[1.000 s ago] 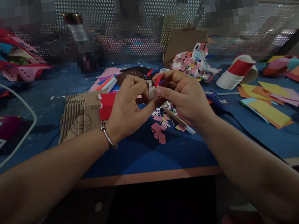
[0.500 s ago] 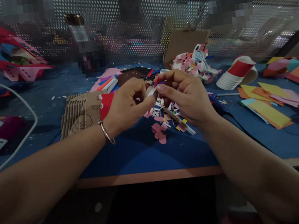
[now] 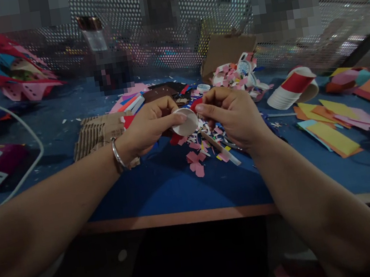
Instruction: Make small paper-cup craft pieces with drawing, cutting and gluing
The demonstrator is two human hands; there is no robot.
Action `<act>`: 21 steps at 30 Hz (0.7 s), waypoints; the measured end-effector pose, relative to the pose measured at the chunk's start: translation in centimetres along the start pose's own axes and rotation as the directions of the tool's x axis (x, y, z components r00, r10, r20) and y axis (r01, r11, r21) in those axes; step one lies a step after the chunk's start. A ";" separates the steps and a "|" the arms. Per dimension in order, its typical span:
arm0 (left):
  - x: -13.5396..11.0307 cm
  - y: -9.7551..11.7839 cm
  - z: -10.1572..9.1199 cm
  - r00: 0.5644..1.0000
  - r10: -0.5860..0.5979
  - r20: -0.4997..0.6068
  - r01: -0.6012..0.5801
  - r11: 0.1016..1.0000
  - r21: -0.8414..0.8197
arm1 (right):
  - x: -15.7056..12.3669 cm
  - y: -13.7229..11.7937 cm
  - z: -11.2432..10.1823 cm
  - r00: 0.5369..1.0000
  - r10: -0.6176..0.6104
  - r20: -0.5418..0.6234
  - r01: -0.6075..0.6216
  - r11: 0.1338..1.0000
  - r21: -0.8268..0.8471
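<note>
My left hand (image 3: 160, 122) is closed on a cut paper cup (image 3: 188, 126), its thumb lying on the round white base. Red and blue flaps stick out around this base. On the other side, my right hand (image 3: 232, 116) pinches a red flap (image 3: 196, 105) between thumb and fingertips. Both hands hover above a heap of paper scraps (image 3: 211, 141). A pink paper flower shape (image 3: 196, 163) lies in front of the heap. Beside it rests a narrow flat strip (image 3: 220, 147), partly among the scraps.
Corrugated cardboard (image 3: 97, 135) lies left of the hands. Stacked paper cups (image 3: 291, 89) lie on their side at right, near coloured paper sheets (image 3: 332, 131). A purple device (image 3: 3, 166) and white cable (image 3: 31, 123) are at left. Perforated metal (image 3: 130, 40) borders the back.
The cup has been turned so its round white base shows. My left hand has shifted slightly left and down, and its thumb now lies on the base. My right hand stays nearly in place.
</note>
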State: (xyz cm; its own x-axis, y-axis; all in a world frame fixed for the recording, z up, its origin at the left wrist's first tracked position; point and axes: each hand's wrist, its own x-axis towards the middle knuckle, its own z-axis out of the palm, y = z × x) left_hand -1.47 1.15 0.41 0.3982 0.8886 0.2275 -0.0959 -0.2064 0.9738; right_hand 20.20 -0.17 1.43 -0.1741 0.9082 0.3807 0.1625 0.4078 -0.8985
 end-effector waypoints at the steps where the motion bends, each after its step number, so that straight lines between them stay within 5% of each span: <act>1: 0.0 0.1 -0.1 1.000 -0.011 -0.003 0.011 1.000 -0.009 | 0.0 0.0 0.0 1.000 -0.001 -0.002 0.001 1.000 0.002; 21: -0.1 0.6 -0.1 0.990 -0.140 -0.014 0.139 0.988 -0.068 | -0.2 -0.1 0.1 0.996 0.064 0.066 -0.062 0.997 -0.037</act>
State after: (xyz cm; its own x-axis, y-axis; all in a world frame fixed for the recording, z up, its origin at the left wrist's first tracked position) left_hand -1.68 1.01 0.95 0.3953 0.9142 0.0890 -0.1018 -0.0527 0.9934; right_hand 20.15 -0.36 1.39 -0.2269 0.9243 0.3069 0.2088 0.3539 -0.9117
